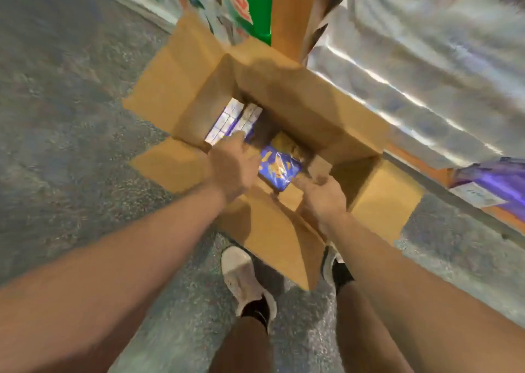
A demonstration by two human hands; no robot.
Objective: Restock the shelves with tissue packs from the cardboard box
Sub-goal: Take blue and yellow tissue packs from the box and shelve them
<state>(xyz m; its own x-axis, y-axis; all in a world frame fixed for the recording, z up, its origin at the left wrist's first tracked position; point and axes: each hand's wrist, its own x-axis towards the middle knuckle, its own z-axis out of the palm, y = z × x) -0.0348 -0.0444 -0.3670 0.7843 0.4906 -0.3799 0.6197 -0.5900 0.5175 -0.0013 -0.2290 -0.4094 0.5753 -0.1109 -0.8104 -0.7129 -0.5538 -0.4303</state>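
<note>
On the speckled floor (71,116) by the shelves, an open cardboard box (284,99) holds tissue packs (233,119); both hands, left hand (231,168) and right hand (322,196), clasp a blue pack (279,168).

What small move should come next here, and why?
Probably lift the blue tissue pack up out of the cardboard box. Both the left hand and the right hand are down inside the open box at either end of that pack, though blur hides how firmly they hold it.
</note>
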